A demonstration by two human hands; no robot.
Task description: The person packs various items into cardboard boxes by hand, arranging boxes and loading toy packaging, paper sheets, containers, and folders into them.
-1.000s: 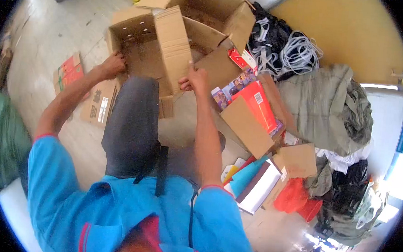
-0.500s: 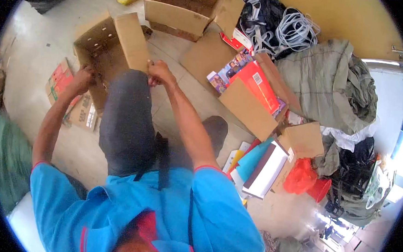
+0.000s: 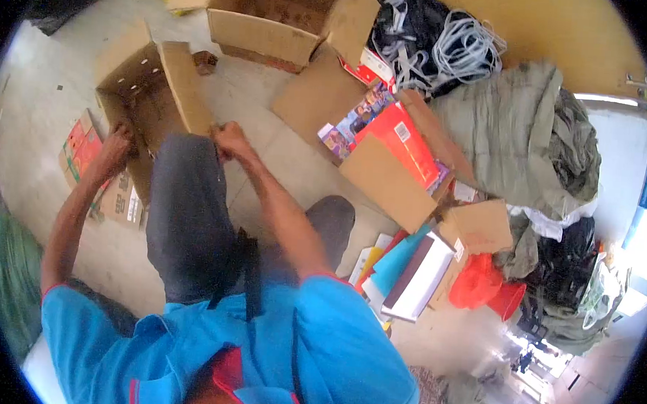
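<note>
An open cardboard box (image 3: 186, 82) stands on the floor in front of my raised knee, which hides part of its near side. My left hand (image 3: 118, 146) is closed on the box's left near edge. On the other side, my right hand (image 3: 229, 141) grips the lower corner of the right flap, its fingers curled round it. Small holes show in the far inner wall. Beside my left hand lie a flattened red and green carton (image 3: 82, 146) and a printed brown cardboard piece (image 3: 125, 201).
A larger open cardboard box (image 3: 263, 32) stands at the back. Flattened cartons (image 3: 395, 180) and a red packet (image 3: 400, 136) are piled to the right. Beyond them are coiled white straps (image 3: 468, 46), a grey-green sack (image 3: 505, 132) and a red plastic bag (image 3: 476, 280).
The camera view has shifted, so most things appear further left, with the near box also lower. Both hands keep their hold on the box, which shows little other change.
</note>
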